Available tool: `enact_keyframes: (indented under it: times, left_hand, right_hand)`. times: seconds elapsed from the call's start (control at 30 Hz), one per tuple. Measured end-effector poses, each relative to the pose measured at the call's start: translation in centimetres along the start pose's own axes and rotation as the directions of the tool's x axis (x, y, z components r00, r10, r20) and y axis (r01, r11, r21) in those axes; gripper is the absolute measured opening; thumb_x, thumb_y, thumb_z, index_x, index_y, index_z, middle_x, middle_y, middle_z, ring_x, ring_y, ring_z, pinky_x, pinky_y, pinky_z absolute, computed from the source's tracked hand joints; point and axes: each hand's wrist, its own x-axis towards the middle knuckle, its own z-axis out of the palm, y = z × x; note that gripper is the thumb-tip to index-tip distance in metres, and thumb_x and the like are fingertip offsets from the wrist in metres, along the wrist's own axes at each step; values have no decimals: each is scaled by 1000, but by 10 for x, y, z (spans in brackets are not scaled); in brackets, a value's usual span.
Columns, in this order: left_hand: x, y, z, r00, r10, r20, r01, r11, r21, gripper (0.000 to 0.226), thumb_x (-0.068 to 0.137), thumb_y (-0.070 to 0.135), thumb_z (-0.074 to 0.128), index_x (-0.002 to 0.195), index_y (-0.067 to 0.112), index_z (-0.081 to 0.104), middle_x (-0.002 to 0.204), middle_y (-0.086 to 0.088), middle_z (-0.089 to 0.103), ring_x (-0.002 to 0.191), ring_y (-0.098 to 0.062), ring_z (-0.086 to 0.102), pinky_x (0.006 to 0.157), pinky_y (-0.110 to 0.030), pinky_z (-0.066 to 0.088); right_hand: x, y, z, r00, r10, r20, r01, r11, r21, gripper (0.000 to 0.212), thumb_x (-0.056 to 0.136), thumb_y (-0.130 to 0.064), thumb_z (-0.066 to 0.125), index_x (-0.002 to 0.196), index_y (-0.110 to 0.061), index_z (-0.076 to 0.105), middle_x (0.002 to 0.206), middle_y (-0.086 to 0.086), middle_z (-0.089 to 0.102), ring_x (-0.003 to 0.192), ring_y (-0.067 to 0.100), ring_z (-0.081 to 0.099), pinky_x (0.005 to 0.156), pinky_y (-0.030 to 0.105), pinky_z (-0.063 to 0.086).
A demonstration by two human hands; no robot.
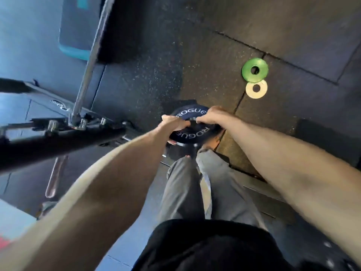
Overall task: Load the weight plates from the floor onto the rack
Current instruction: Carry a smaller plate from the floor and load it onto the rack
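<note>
A dark blue weight plate (192, 133) with white ROGUE lettering is held flat above the floor, in front of my legs. My left hand (172, 125) grips its left edge, fingers curled underneath. My right hand (211, 117) clamps its far right edge. Farther right on the black rubber floor lie a small green plate (261, 64) and, touching it, a smaller white plate (262, 89). The black rack (58, 133) stretches across the left side, with a steel bar (91, 53) rising from it.
A teal-edged mat (76, 36) leans at the upper left behind the bar. A chrome peg (55, 177) sticks out below the rack frame. Seams run across the rubber floor tiles (293, 36) at the upper right.
</note>
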Motion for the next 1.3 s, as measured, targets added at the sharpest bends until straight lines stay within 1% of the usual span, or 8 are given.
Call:
enact_keyframes:
  times: [0.17,0.43,0.63,0.77,0.9,1.03,1.2,1.3]
  left_hand:
    - [-39,-129,-1,998,-66,24,70,955,-290,77,84,51,68,138,3,41,130,-17,51,106,-38,65,81,-48,60]
    - [-89,-353,40,977,-168,128,207,655,-727,107,69,51,84,143,0,26,133,-19,49,103,-36,65,77,-48,60]
    - [-103,-538,70,964,-236,126,211,381,-900,115,54,49,93,139,6,28,121,-20,57,86,-36,68,58,-48,61]
    - [-110,-648,68,951,-302,60,141,254,-957,107,66,48,86,142,9,23,133,-21,49,102,-40,64,68,-47,60]
    - [-112,-740,52,921,-390,15,104,208,-972,95,68,53,82,131,10,27,118,-17,54,95,-40,66,55,-43,60]
    - [-103,-811,25,852,-505,-137,1,263,-965,97,74,60,75,137,4,27,133,-15,57,121,-36,57,94,-41,51]
    - [-78,-891,-31,800,-544,-252,-123,263,-957,144,54,94,56,151,1,5,134,-21,55,113,-38,63,90,-47,56]
    - [-66,-938,-85,760,-573,-307,-172,279,-945,138,65,85,60,153,0,-4,145,-25,45,125,-41,55,98,-45,51]
  right_hand:
    - [-72,-59,71,996,-81,50,89,974,-209,92,83,-51,71,148,1,31,145,18,47,113,34,61,68,29,41]
    - [-184,-142,244,984,-153,86,174,781,-600,104,76,-58,74,146,1,23,130,20,56,57,32,62,37,24,43]
    - [-280,-210,395,947,-307,98,268,581,-769,101,87,-62,61,152,1,15,153,16,36,129,36,51,91,39,45]
    - [-314,-269,489,893,-423,157,379,513,-770,114,84,-69,58,154,6,8,153,18,37,129,37,52,86,37,44]
    - [-354,-327,560,820,-540,190,472,449,-759,120,81,-67,63,151,9,2,148,19,44,132,36,48,102,40,46]
    - [-386,-383,608,726,-654,214,593,436,-677,102,77,-58,72,144,3,26,128,14,59,114,34,61,68,30,56]
    - [-410,-465,655,586,-794,164,723,420,-548,81,68,-59,81,111,-15,28,103,6,55,100,29,62,74,35,50]
    - [-419,-526,680,514,-850,115,772,399,-495,81,65,-58,81,112,-18,29,110,9,62,102,33,63,82,43,55]
